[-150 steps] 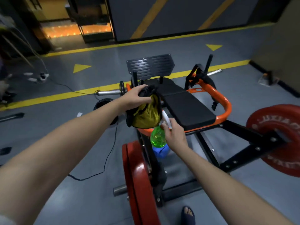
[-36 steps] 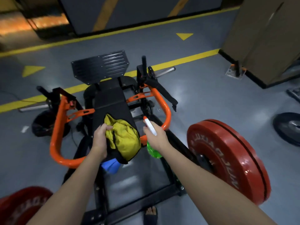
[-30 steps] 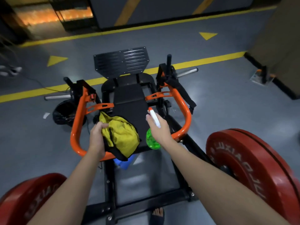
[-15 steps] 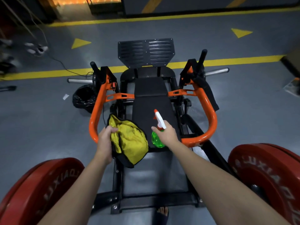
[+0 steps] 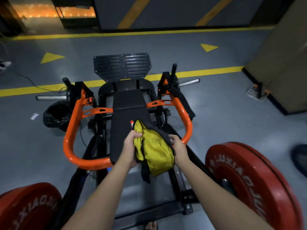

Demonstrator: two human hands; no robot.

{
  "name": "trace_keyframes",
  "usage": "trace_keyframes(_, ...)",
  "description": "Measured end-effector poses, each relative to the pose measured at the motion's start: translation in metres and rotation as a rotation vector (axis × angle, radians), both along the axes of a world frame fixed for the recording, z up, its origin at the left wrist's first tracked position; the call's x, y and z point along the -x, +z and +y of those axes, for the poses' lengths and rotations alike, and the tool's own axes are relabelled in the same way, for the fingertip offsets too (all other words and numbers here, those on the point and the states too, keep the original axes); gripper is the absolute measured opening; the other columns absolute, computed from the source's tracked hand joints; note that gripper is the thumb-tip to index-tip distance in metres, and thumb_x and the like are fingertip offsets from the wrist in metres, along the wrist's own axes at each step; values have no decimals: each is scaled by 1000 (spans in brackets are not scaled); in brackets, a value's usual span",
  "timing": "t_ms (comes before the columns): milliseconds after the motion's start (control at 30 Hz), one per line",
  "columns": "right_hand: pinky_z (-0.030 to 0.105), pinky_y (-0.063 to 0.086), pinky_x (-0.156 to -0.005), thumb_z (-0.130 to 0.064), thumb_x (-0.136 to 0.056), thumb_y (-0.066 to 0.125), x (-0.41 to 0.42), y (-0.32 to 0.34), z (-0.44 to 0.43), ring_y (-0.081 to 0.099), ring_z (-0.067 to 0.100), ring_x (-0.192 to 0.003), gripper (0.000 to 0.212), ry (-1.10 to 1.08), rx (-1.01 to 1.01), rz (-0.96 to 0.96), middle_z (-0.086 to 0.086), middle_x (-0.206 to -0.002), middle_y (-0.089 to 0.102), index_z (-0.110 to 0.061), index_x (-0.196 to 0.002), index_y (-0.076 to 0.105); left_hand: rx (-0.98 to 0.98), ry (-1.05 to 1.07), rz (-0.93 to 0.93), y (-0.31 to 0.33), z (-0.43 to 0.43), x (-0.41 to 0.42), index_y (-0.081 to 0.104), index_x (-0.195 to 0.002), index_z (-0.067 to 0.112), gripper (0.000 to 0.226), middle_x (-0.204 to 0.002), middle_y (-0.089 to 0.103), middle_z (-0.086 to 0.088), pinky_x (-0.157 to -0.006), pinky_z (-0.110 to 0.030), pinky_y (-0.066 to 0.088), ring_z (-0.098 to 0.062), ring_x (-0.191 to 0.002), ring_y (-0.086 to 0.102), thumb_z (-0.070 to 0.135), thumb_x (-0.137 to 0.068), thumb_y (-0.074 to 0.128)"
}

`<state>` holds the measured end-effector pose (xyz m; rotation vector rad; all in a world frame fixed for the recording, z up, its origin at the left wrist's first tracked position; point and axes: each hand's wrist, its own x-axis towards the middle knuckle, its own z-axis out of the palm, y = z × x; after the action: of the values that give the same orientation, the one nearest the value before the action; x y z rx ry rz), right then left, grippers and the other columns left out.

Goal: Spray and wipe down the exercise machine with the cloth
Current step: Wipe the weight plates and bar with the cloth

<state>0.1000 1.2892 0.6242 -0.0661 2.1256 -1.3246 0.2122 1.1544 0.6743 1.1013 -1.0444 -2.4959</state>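
**Both hands on the cloth over the seat**

A grey gym floor with yellow painted lines and arrowheads fills the view. On it stands a black-and-orange steel exercise machine, seen from its near end. A big red rubber weight plate sits on the machine's near right side, and a second red plate sits at the near left. A curved orange tubular bar wraps round both sides of the long black padded seat. A ribbed black metal footplate stands tilted at the far end. Bare chrome pegs stick out to the left and right. A black plastic bin bag rests on the floor just left of the orange bar.

The crumpled yellow cloth with a dark border is held up over the near right part of the seat, its dark tail hanging down towards the frame. The left hand grips the cloth's left edge, fingers curled into the folds. The right hand is at the cloth's right edge, its fingers bent onto the dark border and pinching it. A small orange spray nozzle pokes out just above the left hand, beside the cloth's top. The rest of the bottle is hidden, so I cannot tell which hand carries it. The toes of a bare foot show at the near edge.
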Motion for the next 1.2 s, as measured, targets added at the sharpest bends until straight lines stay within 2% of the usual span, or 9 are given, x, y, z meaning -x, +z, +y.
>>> trace_keyframes(133, 36, 54, -81, -48, -89, 67, 40, 51, 97, 66, 15, -78, 25, -322, 320, -109, -5, -84, 73, -25, -83, 76, -73, -160, 70, 18, 89, 76, 74, -99, -6, 41, -95, 74, -23, -82, -40, 59, -35, -86, 72, 21, -81, 49)
trace_keyframes(267, 41, 49, -101, -59, -104, 38, 49, 93, 186, 70, 26, -112, 62, -198, 575, -348, 14, -123, 72, -10, -126, 70, -71, -316, 90, 29, 171, 131, 73, -93, 1, 36, -89, 75, -18, -75, -34, 61, -32, -81, 72, 24, -92, 46)
trace_keyframes(400, 27, 52, -102, -30, -94, 74, 45, 103, 273, 66, 6, -116, 51, -191, 336, 42, -8, -127, 70, -26, -141, 54, -37, -588, 84, 34, 260, 166, 80, -97, 6, 47, -110, 74, -20, -94, -42, 55, -33, -95, 71, 36, -96, 44)
trace_keyframes(500, 4, 46, -83, -2, -93, 67, 46, 99, 335, 59, -15, -101, 57, -443, 141, 337, -23, -117, 62, -31, -138, 50, 57, -745, 109, 25, 324, 180, 80, -108, 14, 51, -113, 77, -10, -93, -36, 56, -27, -109, 71, 49, -105, 42)
trace_keyframes(767, 23, 44, -87, -12, -87, 68, 49, 35, 421, 63, 22, -113, 44, -379, -165, 328, -3, -115, 66, -26, -128, 62, 1410, -879, 201, -48, 359, 221, 68, -130, 25, 29, -130, 69, 5, -105, -27, 44, -14, -127, 58, 22, -106, 52)
trace_keyframes(933, 52, 42, -102, -30, -81, 68, 45, 1, 417, 44, 35, -129, 70, -498, -579, 643, 12, -145, 39, -18, -146, 44, 1413, -1028, 237, -66, 389, 237, 69, -132, 26, 32, -141, 60, 10, -125, -37, 23, -6, -144, 41, 30, -107, 48)
trace_keyframes(1033, 55, 43, -105, -29, -95, 54, 38, -17, 430, 47, 35, -136, 52, -274, -469, 1001, 10, -154, 42, -17, -145, 51, 1460, -942, 266, -77, 398, 240, 78, -113, 31, 47, -122, 72, 19, -122, -44, 27, 0, -124, 58, 50, -104, 36)
trace_keyframes(1133, 54, 21, -123, -69, -94, 45, 31, -27, 428, 21, 35, -153, 82, -29, -459, 857, 10, -166, 26, -15, -155, 41, 1406, -844, 279, -83, 397, 239, 80, -101, 31, 59, -105, 74, 23, -118, -40, 33, 4, -109, 64, 55, -104, 26)
trace_keyframes(1200, 56, 34, -116, -76, -82, 54, 51, -25, 417, 33, 36, -146, 93, -34, -525, 815, 12, -161, 33, -17, -153, 42, 1350, -832, 263, -88, 393, 244, 79, -100, 33, 67, -103, 74, 21, -112, -41, 39, 1, -108, 64, 60, -106, 18)
